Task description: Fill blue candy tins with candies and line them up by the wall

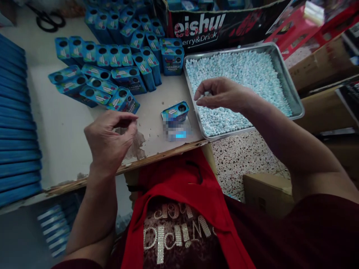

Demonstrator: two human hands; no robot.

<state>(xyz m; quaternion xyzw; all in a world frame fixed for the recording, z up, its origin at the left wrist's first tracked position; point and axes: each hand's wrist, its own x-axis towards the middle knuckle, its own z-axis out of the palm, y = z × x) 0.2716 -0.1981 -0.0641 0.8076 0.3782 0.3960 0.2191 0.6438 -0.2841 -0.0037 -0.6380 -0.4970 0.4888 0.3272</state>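
Note:
A single blue box [176,113] with a dark round hole in its top stands near the table's front edge, between my hands. Its lower part looks pixelated. My right hand [220,94] is over the left part of a metal tray [297,106] filled with small pale blue and white candies [238,71]. Its thumb and fingers are curled toward each other; what lies between them is too small to tell. To the left of the box, my left hand [112,136] is raised above the table, thumb and fingertips pinched together, with nothing plainly visible between them.
Several similar boxes [129,80] stand grouped behind my left hand. Flat blue pieces [19,149] are stacked at far left, near black scissors [47,20]. A black printed carton [238,28] stands behind the tray; cardboard boxes [322,108] are at right.

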